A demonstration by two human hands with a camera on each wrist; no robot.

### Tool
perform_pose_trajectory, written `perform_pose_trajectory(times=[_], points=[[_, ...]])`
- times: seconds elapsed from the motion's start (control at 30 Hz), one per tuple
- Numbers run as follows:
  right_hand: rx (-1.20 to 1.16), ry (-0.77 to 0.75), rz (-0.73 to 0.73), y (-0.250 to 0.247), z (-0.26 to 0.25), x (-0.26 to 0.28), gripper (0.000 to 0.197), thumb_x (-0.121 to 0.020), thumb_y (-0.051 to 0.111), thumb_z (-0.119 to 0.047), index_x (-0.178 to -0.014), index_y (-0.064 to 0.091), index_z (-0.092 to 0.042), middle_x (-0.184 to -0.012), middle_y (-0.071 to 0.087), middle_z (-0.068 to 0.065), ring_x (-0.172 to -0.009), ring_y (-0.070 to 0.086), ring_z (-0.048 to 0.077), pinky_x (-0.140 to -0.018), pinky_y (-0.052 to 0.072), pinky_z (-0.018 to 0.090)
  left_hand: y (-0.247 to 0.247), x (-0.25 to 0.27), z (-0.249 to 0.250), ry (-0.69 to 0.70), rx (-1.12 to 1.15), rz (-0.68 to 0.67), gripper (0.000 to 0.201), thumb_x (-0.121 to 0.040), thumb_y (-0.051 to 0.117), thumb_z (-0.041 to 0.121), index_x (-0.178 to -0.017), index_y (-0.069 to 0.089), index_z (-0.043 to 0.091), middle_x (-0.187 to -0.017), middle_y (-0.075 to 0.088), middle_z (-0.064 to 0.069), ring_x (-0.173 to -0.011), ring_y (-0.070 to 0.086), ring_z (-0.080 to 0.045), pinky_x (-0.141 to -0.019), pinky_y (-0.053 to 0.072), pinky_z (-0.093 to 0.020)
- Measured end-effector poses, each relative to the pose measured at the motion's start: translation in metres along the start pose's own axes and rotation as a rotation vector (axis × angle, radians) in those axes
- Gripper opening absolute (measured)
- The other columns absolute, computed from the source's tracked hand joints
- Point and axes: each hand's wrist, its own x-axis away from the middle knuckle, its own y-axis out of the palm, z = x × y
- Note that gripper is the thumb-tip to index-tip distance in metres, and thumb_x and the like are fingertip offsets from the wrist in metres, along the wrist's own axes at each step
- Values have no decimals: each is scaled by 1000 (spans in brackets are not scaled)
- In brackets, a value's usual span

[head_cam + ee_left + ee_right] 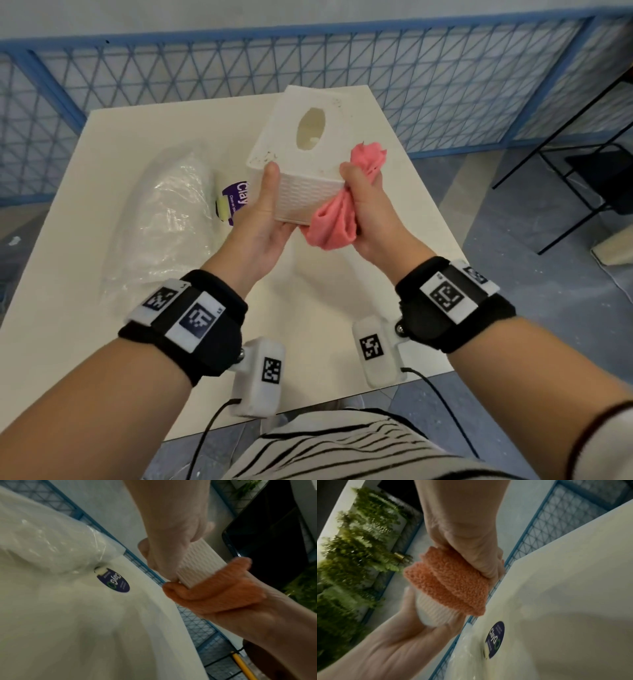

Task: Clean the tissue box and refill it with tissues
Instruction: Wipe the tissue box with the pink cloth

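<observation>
A plastic-wrapped tissue pack (161,219) lies on the surface (308,308). The left hand (263,212) grips the tissue box (301,154), held above it; the right hand (370,212) squeezes a pink cloth (332,222) against its corner. Fingers behind the box are hidden.

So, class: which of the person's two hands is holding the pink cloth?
The right hand grips the pink cloth against the tissue box; the left hand holds only the box.
</observation>
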Motion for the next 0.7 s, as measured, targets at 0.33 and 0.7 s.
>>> perform_pose_trajectory(times=[0.33,0.7], points=[[364,-153,-29,-17,-2,8,49,-100,38,-32,-143,34,-12,-130,56,8,-112,61,18,-99,49,32,-27,-6,15,-96,133,164,52,-87,52,52,-122,58,15,-115,69,-6,-103,67,-21,-86,55,-31],[1114,-908,-116,0,25,9,36,-102,30,-32,-126,56,-26,-133,54,15,-122,45,34,-105,27,64,-43,-7,5,-315,151,193,48,-86,44,56,-93,60,12,-63,68,-6,-55,67,-20,-58,53,-24]])
